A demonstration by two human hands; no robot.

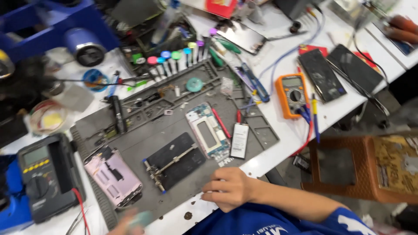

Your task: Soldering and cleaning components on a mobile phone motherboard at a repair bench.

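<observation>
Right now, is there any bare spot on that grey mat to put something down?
Yes: a bare strip between the clamp plate and the right hand, and a patch above the pink phone. The mat's top edge, by the screwdrivers, is crowded.

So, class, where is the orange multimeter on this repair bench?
In the head view, the orange multimeter lies right of the grey work mat, on the white table, just left of two dark phones.
</observation>
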